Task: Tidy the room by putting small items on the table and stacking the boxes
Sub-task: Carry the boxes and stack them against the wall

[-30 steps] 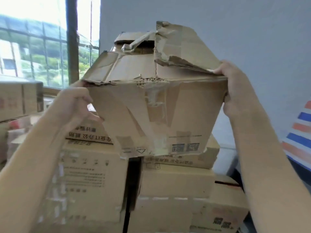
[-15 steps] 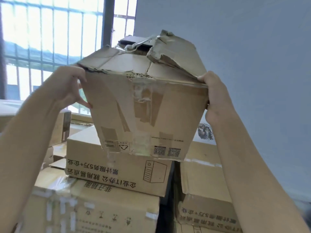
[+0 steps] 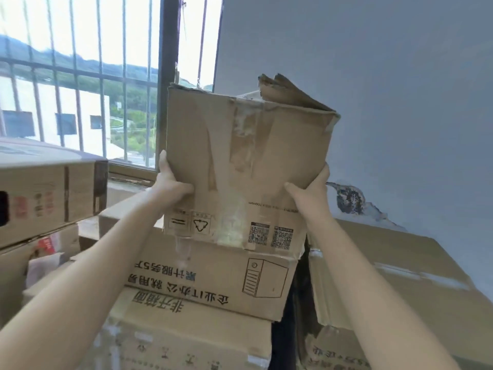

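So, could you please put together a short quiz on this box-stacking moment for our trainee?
1. True or false: the left hand and the right hand both hold the torn box.
2. What is drawn on the printed box just below it? A) a computer tower B) a bottle C) a shoe
3. Fill in: the barred window lies to the torn box's ____.
Key: 1 true; 2 A; 3 left.

Bright barred window [image 3: 80, 62] beside stained blue-grey wall [image 3: 386, 76].
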The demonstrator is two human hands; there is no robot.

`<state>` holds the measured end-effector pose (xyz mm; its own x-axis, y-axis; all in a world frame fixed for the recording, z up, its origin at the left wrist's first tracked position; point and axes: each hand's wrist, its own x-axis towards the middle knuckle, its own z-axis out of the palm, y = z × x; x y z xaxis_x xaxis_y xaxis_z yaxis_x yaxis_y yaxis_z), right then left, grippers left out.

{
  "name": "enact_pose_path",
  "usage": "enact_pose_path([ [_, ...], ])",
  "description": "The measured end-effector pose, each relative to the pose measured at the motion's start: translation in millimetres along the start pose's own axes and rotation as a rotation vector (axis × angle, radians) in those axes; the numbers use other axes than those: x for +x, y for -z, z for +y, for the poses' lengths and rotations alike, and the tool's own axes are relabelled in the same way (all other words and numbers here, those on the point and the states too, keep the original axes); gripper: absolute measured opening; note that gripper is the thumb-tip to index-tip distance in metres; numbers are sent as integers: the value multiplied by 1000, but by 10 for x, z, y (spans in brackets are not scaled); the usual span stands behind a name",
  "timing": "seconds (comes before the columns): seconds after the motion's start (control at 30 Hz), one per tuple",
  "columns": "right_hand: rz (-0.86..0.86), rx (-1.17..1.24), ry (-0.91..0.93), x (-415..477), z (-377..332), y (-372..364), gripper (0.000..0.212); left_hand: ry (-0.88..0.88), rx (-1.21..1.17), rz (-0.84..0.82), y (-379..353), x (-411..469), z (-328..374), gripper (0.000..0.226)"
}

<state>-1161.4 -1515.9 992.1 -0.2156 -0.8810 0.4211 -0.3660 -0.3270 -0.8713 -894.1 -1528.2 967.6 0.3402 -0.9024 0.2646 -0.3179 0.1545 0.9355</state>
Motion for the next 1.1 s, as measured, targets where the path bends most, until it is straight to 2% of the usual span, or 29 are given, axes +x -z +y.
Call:
enact_pose_path([
  [0.07, -48, -24, -93, -51, 285, -66, 93, 26, 168, -18, -137, -96, -364, 101],
  [0.13, -57, 0, -166, -95, 507, -114, 88, 69, 219, -17, -217, -219, -616, 101],
  [0.27, -47, 35, -173, -214, 727, -211, 81, 83, 299, 55, -294, -462, -875, 79],
  [0.37, -63, -46, -189, -262, 814, -210, 85, 107, 354, 43, -278, -461, -915, 82],
  [0.5, -96, -132, -270, -416, 965, -218, 93, 249, 503, -48, -284, -622, -946, 82],
  [0.63, -103, -130, -354, -692, 1102, -258, 82, 293, 369, -81, -248, -1048, -988, 76],
  [0.8, -154, -2, -377, -1228, 1265, -190, 69, 428, 118, 21, 32, -1874, -1181, 47],
  [0.97, -528, 12, -456, -2281, 1518, -155, 65, 694, -89, 359, 260, -3191, -1622, 23],
  [1.1, -760, -28, -480, -2892, 1612, -256, 62, 880, -141, 495, 253, -4235, -1849, 14],
])
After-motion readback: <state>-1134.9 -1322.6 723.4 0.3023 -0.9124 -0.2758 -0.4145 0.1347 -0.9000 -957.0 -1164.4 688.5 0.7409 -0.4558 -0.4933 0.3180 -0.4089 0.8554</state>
